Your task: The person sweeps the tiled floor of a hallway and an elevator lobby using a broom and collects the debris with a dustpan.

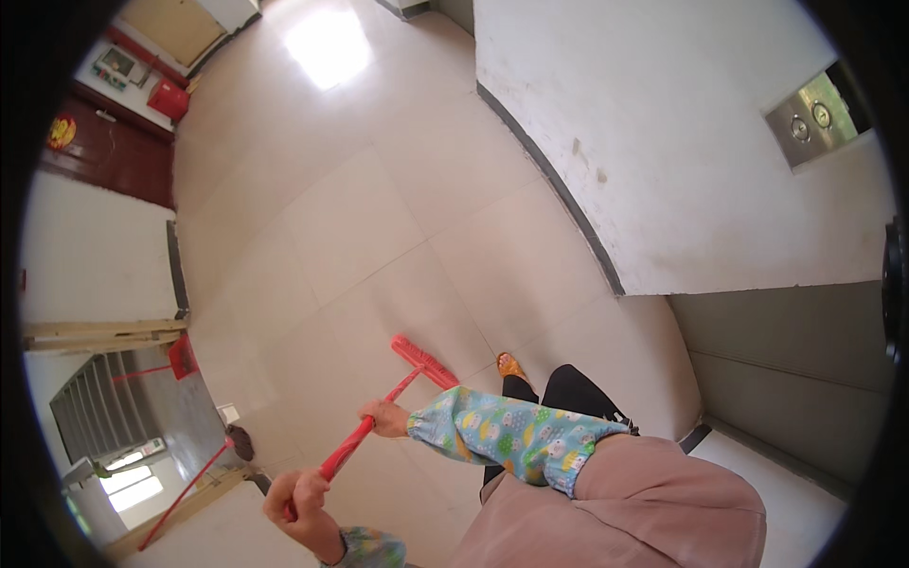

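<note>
My left hand (pixel 302 500) is closed around the top end of a red broom handle, near the bottom of the view. Lower down the same handle, my right hand (pixel 387 417) also grips it. The handle slants from my left hand up and right to the broom's red head (pixel 425 361), which rests on the beige tiled floor (pixel 355 213). Both forearms wear patterned light-blue sleeve covers (pixel 511 437). A foot in an orange-yellow sandal (pixel 509 366) is to the right of the broom head.
A white wall (pixel 639 142) with a steel lift button panel (pixel 813 124) and a grey metal door (pixel 781 355) stand right. At left are a dark red door (pixel 128 149), a red box (pixel 168 98), a doorway with stairs (pixel 106 405), a red dustpan (pixel 183 357) and a mop (pixel 240 441).
</note>
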Demonstrator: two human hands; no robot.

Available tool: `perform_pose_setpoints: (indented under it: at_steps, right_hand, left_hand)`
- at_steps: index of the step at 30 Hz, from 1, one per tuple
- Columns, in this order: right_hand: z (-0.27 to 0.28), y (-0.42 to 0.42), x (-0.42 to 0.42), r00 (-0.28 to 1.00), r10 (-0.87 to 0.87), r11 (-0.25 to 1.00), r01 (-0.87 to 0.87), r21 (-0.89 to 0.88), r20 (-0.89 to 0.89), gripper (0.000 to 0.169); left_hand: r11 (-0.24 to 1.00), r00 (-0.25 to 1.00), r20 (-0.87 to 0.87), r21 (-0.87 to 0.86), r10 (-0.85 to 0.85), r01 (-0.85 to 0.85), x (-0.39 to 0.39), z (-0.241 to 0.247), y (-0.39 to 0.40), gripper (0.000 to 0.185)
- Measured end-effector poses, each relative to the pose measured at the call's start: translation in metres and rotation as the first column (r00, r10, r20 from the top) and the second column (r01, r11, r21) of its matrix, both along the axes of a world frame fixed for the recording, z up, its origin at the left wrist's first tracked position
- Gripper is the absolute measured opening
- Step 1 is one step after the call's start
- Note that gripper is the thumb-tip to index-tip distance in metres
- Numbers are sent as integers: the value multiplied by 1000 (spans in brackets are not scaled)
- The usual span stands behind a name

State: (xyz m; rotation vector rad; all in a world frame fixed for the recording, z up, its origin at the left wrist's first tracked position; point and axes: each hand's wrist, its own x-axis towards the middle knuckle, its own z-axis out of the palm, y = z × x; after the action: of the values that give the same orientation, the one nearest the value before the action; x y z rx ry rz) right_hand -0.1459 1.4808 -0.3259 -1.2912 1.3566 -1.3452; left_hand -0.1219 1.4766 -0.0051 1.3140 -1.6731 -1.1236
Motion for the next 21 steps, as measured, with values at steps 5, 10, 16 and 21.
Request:
perform_pose_setpoints:
  at_steps: [5, 10, 16, 21]
  right_hand:
    - [16, 4, -14, 967, 235, 967, -243, 77, 99, 11]
    - [62, 21, -50, 963, 268, 962, -266, 65, -19, 12]
    - [52, 55, -144, 902, 21, 989, 44, 140, -432, 9]
    - [0, 95, -239, 757, -185, 940, 323, 113, -626, 26]
  left_hand:
    - [972, 976, 29, -83, -216, 218, -18, -2, 17, 18]
    - [916, 931, -136, -274, -339, 294, -7, 31, 31, 21]
    - [988, 906, -395, -43, -151, 146, 0, 7, 34, 16]
    - [890, 827, -491, 198, -273, 412, -48, -56, 14, 16]
